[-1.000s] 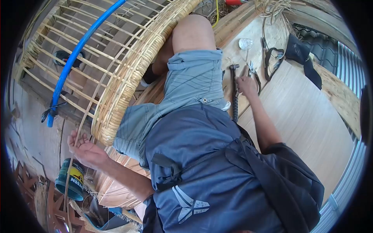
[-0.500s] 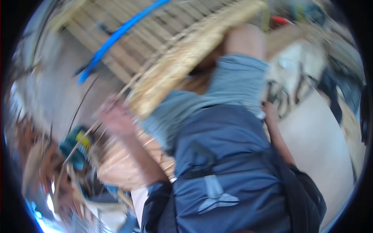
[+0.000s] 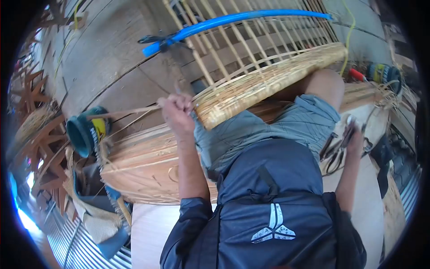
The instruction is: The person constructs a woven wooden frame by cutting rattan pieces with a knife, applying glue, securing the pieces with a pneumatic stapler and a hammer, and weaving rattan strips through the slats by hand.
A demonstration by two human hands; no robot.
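On my lap rests a woven cane panel [image 3: 260, 92], its thick bound edge slanting up to the right and thin rods standing out from its far side. My left hand [image 3: 176, 112] is closed at the panel's near-left corner, gripping a thin cane strip [image 3: 130, 110] that trails off to the left. To the right of my thigh, my right hand [image 3: 354, 138] is closed around a dark hand tool [image 3: 348, 131]; blur hides its exact kind. Several dark-handled tools [image 3: 332, 154], which look like pliers or cutters, lie beside that hand.
A blue tube [image 3: 242, 19] arches across the rods. At left a green can [image 3: 83, 134] lies on its side; another can [image 3: 386, 77] is at the far right, near a red object [image 3: 357, 75]. Wooden planks [image 3: 141, 163] lie in front of me, over board flooring [image 3: 107, 58].
My right hand has moved from beside my thigh out to the right, among the tools. The view has turned, and my left hand stays at the panel's corner with the strip.
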